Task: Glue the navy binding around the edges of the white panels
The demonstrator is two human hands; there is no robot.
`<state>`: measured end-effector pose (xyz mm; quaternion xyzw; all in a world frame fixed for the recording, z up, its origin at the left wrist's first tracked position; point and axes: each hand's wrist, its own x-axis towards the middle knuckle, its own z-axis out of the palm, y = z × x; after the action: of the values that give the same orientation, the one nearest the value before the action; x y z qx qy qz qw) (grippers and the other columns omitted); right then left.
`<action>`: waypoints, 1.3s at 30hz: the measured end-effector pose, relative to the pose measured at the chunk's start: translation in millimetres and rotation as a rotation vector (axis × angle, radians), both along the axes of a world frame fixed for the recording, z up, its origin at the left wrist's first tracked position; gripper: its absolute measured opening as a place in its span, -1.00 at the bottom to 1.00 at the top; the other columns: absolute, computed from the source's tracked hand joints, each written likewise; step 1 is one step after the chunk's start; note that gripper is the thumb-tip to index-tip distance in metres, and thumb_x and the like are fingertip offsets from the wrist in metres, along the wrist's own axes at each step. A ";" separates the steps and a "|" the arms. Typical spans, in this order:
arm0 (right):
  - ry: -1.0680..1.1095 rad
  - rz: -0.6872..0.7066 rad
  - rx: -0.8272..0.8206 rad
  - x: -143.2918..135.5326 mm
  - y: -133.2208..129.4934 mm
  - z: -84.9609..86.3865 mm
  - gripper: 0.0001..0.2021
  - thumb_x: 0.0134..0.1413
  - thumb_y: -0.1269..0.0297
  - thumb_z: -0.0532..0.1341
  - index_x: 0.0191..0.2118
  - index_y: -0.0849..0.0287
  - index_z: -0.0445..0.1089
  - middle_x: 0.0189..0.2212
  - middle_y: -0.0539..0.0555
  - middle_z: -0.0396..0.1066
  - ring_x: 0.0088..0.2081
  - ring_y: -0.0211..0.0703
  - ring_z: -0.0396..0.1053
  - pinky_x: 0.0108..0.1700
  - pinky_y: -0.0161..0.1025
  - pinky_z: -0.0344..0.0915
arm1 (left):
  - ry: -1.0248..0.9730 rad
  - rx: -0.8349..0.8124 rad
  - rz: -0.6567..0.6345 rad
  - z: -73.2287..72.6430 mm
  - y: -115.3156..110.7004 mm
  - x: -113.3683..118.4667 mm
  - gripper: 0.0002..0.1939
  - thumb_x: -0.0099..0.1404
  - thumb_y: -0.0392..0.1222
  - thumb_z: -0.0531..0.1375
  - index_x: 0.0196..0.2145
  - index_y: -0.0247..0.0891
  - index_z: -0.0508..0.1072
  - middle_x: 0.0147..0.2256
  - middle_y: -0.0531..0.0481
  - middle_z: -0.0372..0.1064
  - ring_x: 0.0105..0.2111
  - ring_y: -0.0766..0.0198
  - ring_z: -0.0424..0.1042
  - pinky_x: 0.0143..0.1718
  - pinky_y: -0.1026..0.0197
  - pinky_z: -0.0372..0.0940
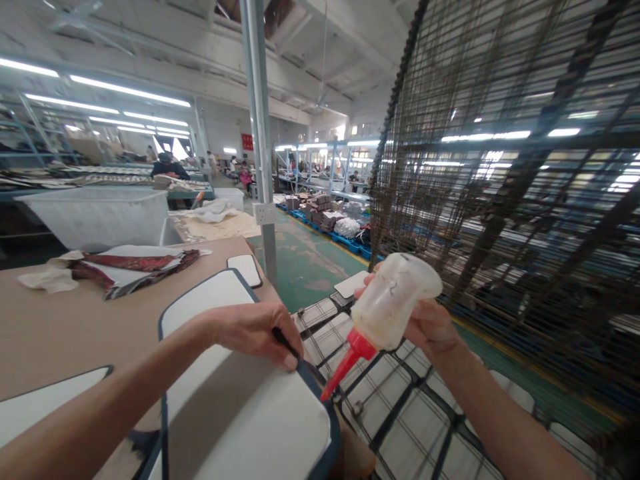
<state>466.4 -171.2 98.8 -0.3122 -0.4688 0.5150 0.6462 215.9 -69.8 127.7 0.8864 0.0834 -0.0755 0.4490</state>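
Observation:
My right hand (431,321) is closed round a translucent squeeze bottle (395,300), tilted with its red nozzle (345,367) pointing down and left. The nozzle tip is at the dark blue border of a large white panel (240,413), near its right corner; whether it touches cannot be told. My left hand (263,333) lies over the panel, thumb and fingers pinching the dark edge strip (307,377) on its right side. Part of the panel is hidden under my left forearm.
A brown table (45,313) bears folded patterned cloth (140,263) and a smaller white panel (244,270). To the right, a wire rack (400,407) holds several white pieces, with wire mesh (480,153) rising above. A metal post (260,133) stands ahead; a plastic bin (100,213) is at left.

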 end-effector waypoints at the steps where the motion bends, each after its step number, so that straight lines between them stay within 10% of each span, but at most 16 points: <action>1: 0.005 0.013 0.002 -0.4 0.3 0.0 -0.48 -0.45 0.15 0.44 -0.18 -0.01 0.48 -0.23 0.05 0.53 -0.19 0.08 0.47 -0.12 0.05 0.39 | 0.005 -0.005 0.000 -0.1 -0.7 0.1 -0.69 0.22 -0.08 0.19 -0.30 -0.41 0.58 -0.48 -0.04 0.41 -0.46 0.31 0.28 -0.43 0.36 0.16; 39: 0.011 0.050 0.040 4.2 1.4 -5.8 -0.50 -0.42 0.13 0.43 -0.18 -0.05 0.43 -0.25 0.03 0.50 -0.23 0.07 0.46 -0.17 0.05 0.41 | -0.058 -0.046 0.042 4.4 -9.4 -2.8 -0.65 0.22 -0.02 0.18 -0.38 -0.41 0.58 -0.56 0.04 0.33 -0.52 0.39 0.20 -0.47 0.40 0.14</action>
<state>470.6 -169.8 92.9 -0.2845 -0.4829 0.5234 0.6418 213.1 -79.3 132.0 0.8757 0.0872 -0.0420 0.4731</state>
